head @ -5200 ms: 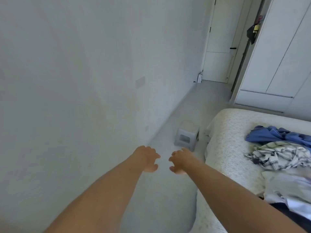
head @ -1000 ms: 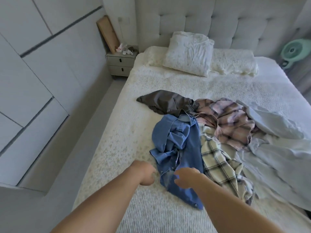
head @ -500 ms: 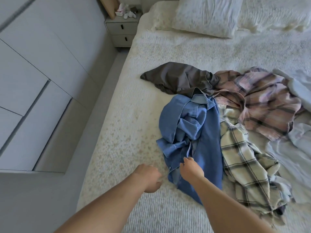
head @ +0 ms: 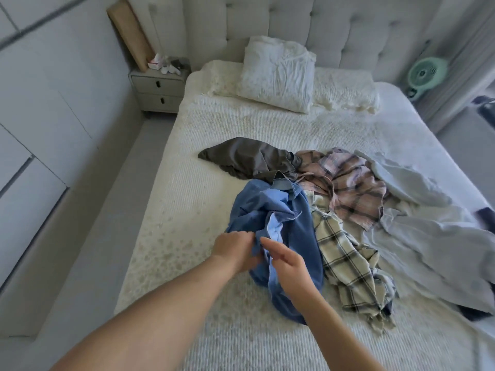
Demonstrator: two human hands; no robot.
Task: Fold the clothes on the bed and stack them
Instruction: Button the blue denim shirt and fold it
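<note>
At the lower centre of the frame the blue shirt (head: 278, 223) is gripped at its near left edge by the left hand (head: 235, 250), fingers curled into the cloth. The right hand (head: 288, 266) is laid just beside it against the same edge with fingers nearly straight; whether any cloth is pinched under it cannot be told. The shirt is crumpled, its long axis run from the lower centre up towards the headboard, collar at the far end. To its right, touching, a checked shirt (head: 348, 258) is seen; above, a pink plaid shirt (head: 351, 188) and a grey garment (head: 249, 159); at the right edge, pale clothes (head: 428, 231). All are heaped on the bed (head: 187, 210). Nothing is judged folded or stacked; the first garment is only being taken up, and the whole task remains.
</note>
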